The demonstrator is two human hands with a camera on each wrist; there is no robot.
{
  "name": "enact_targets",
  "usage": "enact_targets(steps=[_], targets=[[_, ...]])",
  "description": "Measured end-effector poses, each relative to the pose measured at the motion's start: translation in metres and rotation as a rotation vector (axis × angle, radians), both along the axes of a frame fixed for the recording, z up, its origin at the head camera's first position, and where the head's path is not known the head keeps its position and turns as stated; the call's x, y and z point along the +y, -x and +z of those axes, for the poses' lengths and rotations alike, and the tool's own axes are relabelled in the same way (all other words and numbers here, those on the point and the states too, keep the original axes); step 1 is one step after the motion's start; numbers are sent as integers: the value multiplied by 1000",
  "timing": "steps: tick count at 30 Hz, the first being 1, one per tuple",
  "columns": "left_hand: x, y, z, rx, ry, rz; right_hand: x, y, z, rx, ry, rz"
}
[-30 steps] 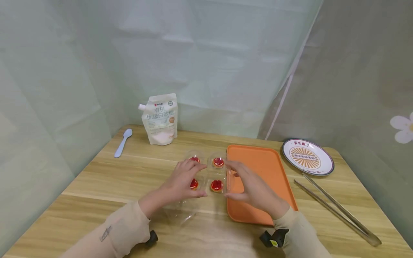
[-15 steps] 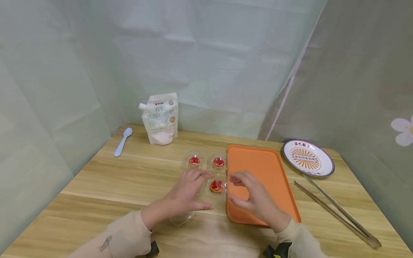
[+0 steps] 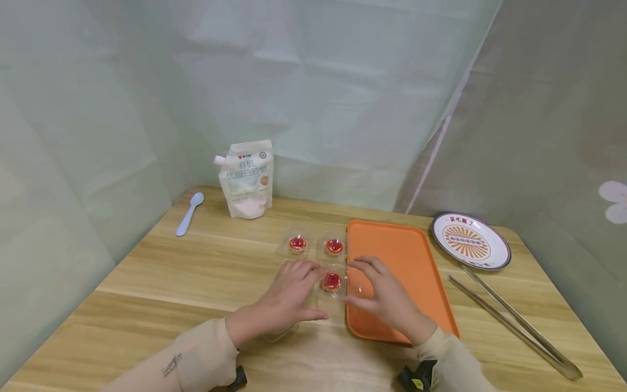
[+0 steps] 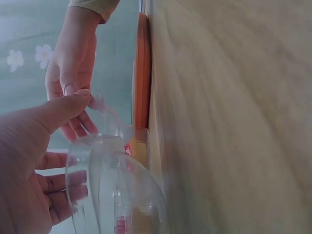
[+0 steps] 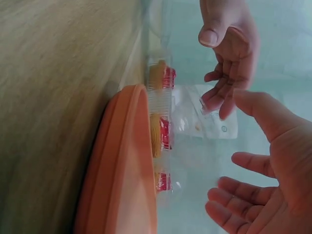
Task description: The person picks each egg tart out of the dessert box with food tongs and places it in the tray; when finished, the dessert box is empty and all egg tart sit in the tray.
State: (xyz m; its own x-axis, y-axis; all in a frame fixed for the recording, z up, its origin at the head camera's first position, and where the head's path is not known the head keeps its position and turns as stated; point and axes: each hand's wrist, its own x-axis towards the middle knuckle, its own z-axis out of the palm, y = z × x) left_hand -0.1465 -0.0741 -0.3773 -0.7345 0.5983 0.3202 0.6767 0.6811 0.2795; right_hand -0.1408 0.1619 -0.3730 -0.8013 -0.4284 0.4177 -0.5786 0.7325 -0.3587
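A clear plastic box with domed covers (image 3: 336, 233) lies on the table, left of the orange tray (image 3: 387, 238). Inside it are small tarts with red tops; one tart (image 3: 331, 282) shows at the front right, and two stand behind. My left hand (image 3: 289, 296) hovers over the box's front left, thumb and fingers spread, hiding that corner. In the left wrist view its fingers lie behind a clear dome (image 4: 112, 190); whether they touch it, I cannot tell. Opposite, my right hand (image 3: 387, 296) is held over the tray's left side, fingers loosely bent, with nothing visible gripped.
A white spouted pouch (image 3: 247, 179) stands at the back, with a pale blue spoon (image 3: 190, 214) to its left. Right of the tray lie a patterned plate (image 3: 470, 242) and long metal tongs (image 3: 570, 370). Cloth curtains (image 3: 313, 98) hang behind the table.
Both hands have drawn back a little toward the person. The back-left tart came out from behind the left hand, while the front-left one became hidden. The box looks to have stayed put.
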Motion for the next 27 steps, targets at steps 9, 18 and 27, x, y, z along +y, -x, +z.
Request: enact_targets(steps=[9,18,27], targets=[[3,6,-1,-14,10,6,1,2,0,-81,-112,-8],[5,11,-3,-5,52,15,1,4,-4,-83,-157,7],[6,13,-1,-61,55,20,1,2,-5,-106,-121,10]])
